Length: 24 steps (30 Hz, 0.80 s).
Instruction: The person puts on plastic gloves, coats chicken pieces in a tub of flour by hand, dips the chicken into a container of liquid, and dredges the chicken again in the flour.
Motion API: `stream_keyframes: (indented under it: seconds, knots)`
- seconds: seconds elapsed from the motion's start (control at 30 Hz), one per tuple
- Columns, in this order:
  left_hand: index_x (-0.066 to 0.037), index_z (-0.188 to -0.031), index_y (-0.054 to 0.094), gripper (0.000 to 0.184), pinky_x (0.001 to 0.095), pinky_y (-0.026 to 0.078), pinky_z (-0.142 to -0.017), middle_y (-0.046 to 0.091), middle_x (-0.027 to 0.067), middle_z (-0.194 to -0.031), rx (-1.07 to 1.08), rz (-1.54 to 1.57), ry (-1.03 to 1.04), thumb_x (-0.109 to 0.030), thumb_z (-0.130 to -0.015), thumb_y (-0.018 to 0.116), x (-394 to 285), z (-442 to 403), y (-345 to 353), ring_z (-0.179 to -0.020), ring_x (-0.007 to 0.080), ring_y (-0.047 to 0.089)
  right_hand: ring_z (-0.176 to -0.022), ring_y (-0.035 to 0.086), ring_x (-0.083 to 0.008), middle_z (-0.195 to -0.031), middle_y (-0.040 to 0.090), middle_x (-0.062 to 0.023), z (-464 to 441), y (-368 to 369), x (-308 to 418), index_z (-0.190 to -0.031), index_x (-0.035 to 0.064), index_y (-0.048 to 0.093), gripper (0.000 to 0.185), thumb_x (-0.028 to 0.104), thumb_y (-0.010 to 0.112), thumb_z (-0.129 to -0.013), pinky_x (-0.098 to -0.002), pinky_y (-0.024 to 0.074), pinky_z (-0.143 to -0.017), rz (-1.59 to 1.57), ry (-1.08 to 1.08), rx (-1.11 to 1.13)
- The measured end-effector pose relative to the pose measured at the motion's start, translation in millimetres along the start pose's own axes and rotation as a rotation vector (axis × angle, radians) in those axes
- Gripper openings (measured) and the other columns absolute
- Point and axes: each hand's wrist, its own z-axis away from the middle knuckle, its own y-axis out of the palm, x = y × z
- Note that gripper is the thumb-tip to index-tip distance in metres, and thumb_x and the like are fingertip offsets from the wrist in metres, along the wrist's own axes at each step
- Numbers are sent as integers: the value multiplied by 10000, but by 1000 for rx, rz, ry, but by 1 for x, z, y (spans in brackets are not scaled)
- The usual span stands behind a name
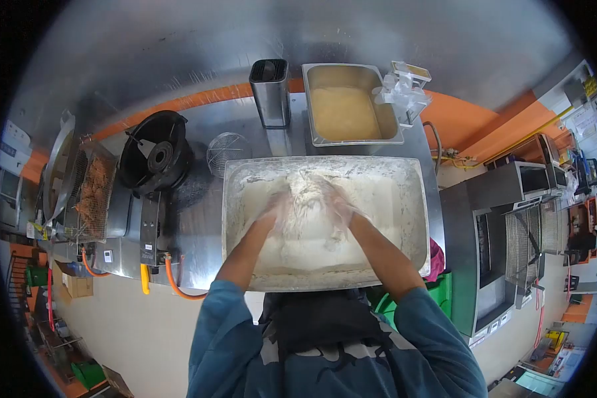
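A large metal pan (227, 219) of white flour (371, 245) lies in front of me on the counter. Both my hands are inside it, coated in flour and smeared by motion. My left hand (278, 204) is at the left of a raised, flour-covered heap (308, 189), and my right hand (339, 207) is at its right. What the heap is made of I cannot make out under the coating. The blur hides whether my fingers are closed on any of it.
Behind the pan stand a deep steel container (341, 113) of yellowish liquid and a dark-topped steel holder (270, 93). To the left are a wire strainer (226, 154), a black round pot (154, 152) and a wire basket (94, 192) of browned fried food. A fryer unit (464, 259) stands right.
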Motion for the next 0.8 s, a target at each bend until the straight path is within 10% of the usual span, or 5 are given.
stream_keyframes:
  seconds: [0.2,0.5,0.6,0.7,0.8]
  knots:
    - [-37,-1065,501,483,334,404,-718,531,68,-945,-264,225,10,-436,-836,352,-70,121,-10,-831,171,487,-1189,275,-154,-1296,299,-48,31,-32,-7,-1277,59,257,443,220,369,-880,-254,179,-1003,-180,17,-41]
    - [-47,-1226,346,497,325,240,-956,341,115,-1269,-82,164,25,-377,-854,337,-37,53,-12,-1168,229,307,-1065,407,-187,-1175,426,-65,12,-29,-11,-1185,69,375,360,123,407,-831,-294,298,-946,547,-107,69]
    - [-16,-1189,374,453,343,318,-899,406,173,-1182,-263,-583,472,-320,-854,367,-26,103,-44,-1080,267,397,-999,458,-209,-1092,488,-89,40,-72,1,-1112,50,445,306,156,410,-827,-318,345,-899,826,-58,-74]
    - [-11,-1126,427,374,350,381,-813,492,182,-1029,-229,-1570,184,-238,-831,395,-34,97,-46,-952,247,478,-865,491,-244,-958,519,-128,71,-108,-19,-1018,-8,497,288,190,405,-830,-352,398,-749,-751,-369,-501]
    - [-32,-1132,433,376,362,394,-804,519,158,-993,-430,-1666,210,-203,-797,426,-2,75,-40,-898,243,502,-953,464,-254,-1033,492,-143,66,-105,-59,-1066,4,465,331,229,421,-827,-357,372,-816,384,-86,-694]
